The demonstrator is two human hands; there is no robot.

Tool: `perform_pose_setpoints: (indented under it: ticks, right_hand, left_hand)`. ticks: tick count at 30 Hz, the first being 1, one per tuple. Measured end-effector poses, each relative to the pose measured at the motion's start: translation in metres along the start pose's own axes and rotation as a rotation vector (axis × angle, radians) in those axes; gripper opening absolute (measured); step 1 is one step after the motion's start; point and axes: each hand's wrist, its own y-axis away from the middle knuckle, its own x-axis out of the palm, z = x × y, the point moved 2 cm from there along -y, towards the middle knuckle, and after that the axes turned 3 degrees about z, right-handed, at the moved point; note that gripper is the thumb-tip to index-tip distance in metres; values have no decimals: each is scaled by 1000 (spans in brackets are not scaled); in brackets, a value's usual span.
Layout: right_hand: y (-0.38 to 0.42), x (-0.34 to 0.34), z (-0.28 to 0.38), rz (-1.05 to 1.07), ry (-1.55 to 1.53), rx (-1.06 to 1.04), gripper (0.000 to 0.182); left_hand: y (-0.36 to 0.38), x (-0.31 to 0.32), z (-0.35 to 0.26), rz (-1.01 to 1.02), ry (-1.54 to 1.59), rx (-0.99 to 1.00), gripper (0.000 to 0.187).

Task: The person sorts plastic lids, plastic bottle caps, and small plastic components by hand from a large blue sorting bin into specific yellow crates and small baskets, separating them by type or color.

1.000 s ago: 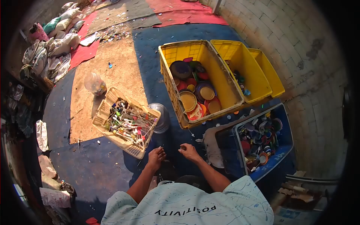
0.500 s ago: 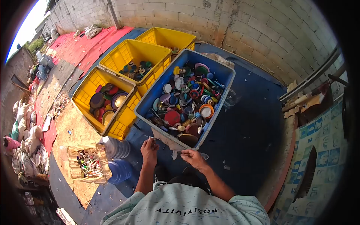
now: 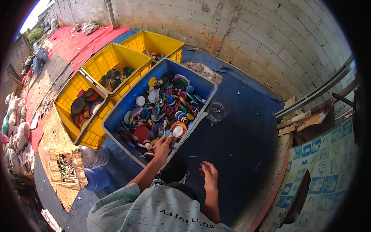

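A large blue bin is filled with mixed plastic caps and lids. My left hand reaches over its near edge, its fingers closed on a small light-blue cap. Close by lie an orange ring-shaped lid with a white centre and a red round lid. My right hand hangs outside the bin above the dark blue floor sheet, its fingers curled together; whatever they hold, if anything, is too small to name.
Three yellow crates with lids stand left of the blue bin. A cream basket of small pieces and a blue water bottle are at lower left. A clear round plastic piece lies right of the bin. A block wall rises behind.
The view has turned right, so the bins appear further left. My left hand has moved from in front of the blue bin to over its contents, now with a light-blue cap. My right hand has moved away from the bin.
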Motion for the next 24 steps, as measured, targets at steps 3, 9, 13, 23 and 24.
perform_pose_setpoints:
  ticks: [3, 9, 13, 23, 24]
  right_hand:
    - [-47, 1, 9, 73, 141, -37, 24]
    - [-139, 23, 82, 371, 466, -227, 25]
    - [-190, 60, 154, 547, 742, -398, 25]
    - [-288, 201, 195, 824, 782, -597, 25]
    - [-297, 217, 191, 868, 802, -630, 25]
  left_hand:
    - [-32, 24, 13, 1, 34, 49, 30]
    - [-80, 54, -1, -146, 149, 128, 30]
    - [-91, 33, -12, -329, 155, 161, 29]
    - [-64, -23, -25, -707, 306, 246, 19]
    - [-59, -27, -22, -755, 285, 240, 16]
